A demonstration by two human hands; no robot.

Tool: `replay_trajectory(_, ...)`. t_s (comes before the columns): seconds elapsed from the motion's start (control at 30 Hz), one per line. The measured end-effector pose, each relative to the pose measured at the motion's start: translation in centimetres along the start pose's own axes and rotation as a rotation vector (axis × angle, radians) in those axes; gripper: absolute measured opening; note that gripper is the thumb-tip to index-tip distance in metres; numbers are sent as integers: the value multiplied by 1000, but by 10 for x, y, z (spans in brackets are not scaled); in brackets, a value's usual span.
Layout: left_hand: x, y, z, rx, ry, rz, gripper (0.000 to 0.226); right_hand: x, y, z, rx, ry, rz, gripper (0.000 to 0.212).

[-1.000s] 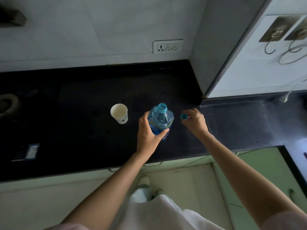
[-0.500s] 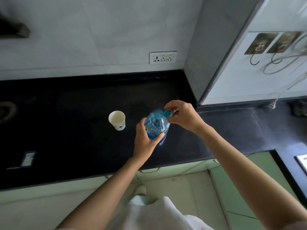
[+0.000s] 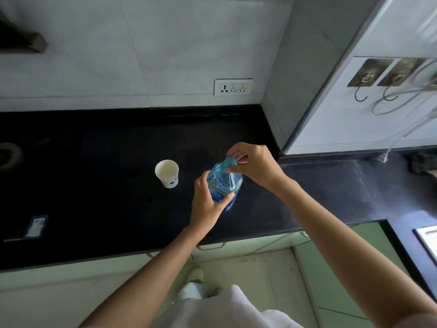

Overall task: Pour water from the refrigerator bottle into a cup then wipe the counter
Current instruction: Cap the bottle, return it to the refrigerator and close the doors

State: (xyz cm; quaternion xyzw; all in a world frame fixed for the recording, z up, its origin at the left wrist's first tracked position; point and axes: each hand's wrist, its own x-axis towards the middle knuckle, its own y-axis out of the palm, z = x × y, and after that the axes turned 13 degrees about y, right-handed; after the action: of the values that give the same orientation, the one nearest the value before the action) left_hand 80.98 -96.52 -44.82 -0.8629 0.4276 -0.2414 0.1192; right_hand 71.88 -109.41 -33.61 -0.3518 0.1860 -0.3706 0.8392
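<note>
Risk – tipping: the water bottle (image 3: pixel 224 185) stands near the front edge of the black counter (image 3: pixel 106 197); an uneven twist at its top could likely rock it over.
Risk – spill: if the blue cap (image 3: pixel 231 160) seats crooked, water may leak out; whether it is going on or coming off cannot be told.
Risk – cup: the paper cup (image 3: pixel 167 173) is light and just left of the bottle – a stray knock could upset it.
Bottle: clear blue plastic, blue label, upright, partly hidden by both hands.
Cup: white, upright, printed mark on its side; contents cannot be told.
Left hand (image 3: pixel 208 204): wrapped round the bottle body.
Right hand (image 3: pixel 254 165): fingertips pinching the cap at the bottle neck.
Wiping: no cloth in view.
</note>
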Motion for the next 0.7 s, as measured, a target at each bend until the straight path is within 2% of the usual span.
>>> replay_trajectory(0.2,1,-1,-2,17,6,-9,79,7,1,14,-221,-51,26,32)
replay_trajectory(0.4,0,-1,-1,15,10,-19,78,18,-12,25,-429,-135,200,31)
replay_trajectory(0.6,0,0,1,16,15,-26,80,28,-20,20,-310,-125,368,33)
replay_trajectory(0.7,1,-1,1,17,14,-24,79,29,-19,18,-289,-133,388,33)
